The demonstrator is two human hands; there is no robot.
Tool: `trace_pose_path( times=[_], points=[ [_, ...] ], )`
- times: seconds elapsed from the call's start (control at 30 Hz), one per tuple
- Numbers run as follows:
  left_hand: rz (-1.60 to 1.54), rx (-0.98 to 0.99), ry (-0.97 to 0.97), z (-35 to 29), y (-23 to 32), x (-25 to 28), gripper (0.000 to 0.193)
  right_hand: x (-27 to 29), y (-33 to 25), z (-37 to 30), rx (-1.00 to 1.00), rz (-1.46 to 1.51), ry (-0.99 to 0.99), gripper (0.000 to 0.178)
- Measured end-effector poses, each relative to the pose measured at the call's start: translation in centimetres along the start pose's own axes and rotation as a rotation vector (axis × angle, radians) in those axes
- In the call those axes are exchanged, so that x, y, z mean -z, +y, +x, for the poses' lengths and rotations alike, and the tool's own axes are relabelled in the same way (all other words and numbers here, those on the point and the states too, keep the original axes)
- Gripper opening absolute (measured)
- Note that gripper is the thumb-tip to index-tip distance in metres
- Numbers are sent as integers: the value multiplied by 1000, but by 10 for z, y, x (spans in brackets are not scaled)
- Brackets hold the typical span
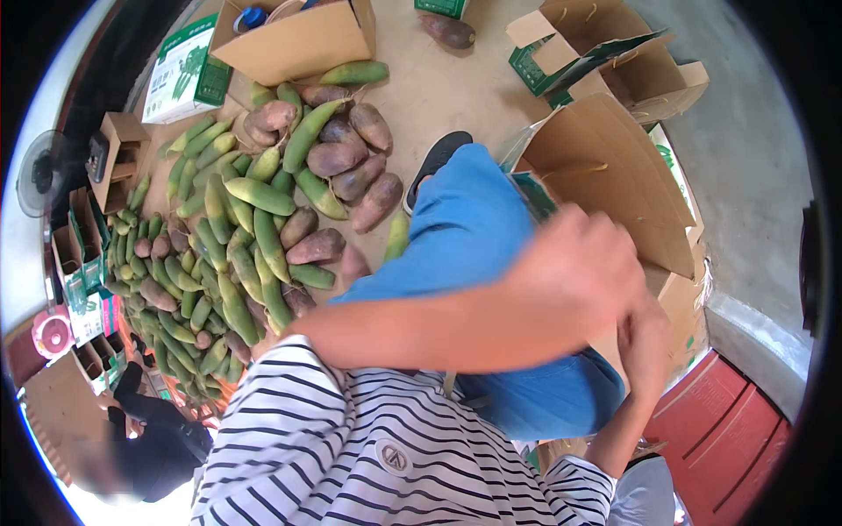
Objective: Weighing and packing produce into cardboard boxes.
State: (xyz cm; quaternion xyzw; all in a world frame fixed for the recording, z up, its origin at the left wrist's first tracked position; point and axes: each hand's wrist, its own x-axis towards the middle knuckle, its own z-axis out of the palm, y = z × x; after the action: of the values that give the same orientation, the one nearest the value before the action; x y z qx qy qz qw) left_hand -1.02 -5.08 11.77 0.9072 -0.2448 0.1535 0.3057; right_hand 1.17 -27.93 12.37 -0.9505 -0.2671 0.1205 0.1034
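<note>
My left hand reaches across to the right beyond my blue-trousered leg, its fingers curled but smeared by motion. Close beside and below it is my right hand, its fingers mostly hidden behind the left one. Whether either hand holds anything does not show. Both hands are nearest to an open cardboard carton with a tan inside, a raised flap and a yellow cord handle. To the left spreads a large heap of long green radishes, mixed with plump purple-red roots.
Two more open cartons stand at the far right. A tan box holding a blue-capped item and a white-green carton are far left. One purple root lies alone. Another person is at lower left; red panels at lower right.
</note>
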Motion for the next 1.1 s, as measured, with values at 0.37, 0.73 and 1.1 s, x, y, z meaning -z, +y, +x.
trace_pose_path(
  times=[0.37, 0.73, 1.1],
  points=[
    [673, 1160, -700, -333, -258, 49, 22, 5, -4, 19, -273, 120, 0, 25],
    [900, 686, -879, -416, -338, -3, 58, -19, 2, 28, -330, 179, 102, 25],
    [328, 862, -136, -320, -261, -12, 71, -28, 9, 28, -235, 161, 193, 21]
  ],
)
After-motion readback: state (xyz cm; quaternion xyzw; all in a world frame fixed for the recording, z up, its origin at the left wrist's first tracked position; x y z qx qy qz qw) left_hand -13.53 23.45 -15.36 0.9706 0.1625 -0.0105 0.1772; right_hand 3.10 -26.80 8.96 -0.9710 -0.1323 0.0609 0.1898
